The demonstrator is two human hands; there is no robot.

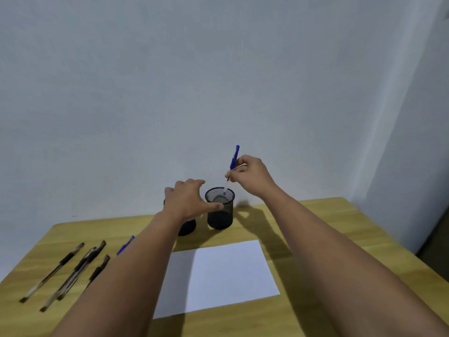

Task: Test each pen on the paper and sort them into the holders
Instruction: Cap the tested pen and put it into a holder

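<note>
My right hand pinches a blue-capped pen upright, its tip lowered into the mouth of the right black mesh holder. My left hand hovers with relaxed fingers spread, its thumb touching that holder's rim, and it hides most of the left black holder. A white sheet of paper lies in front of the holders. Several dark pens lie in a row at the table's left, with a blue pen partly behind my left forearm.
The yellow wooden table stands against a pale wall. Its right edge drops off near a dark gap at the far right. Both forearms stretch across the table towards the holders.
</note>
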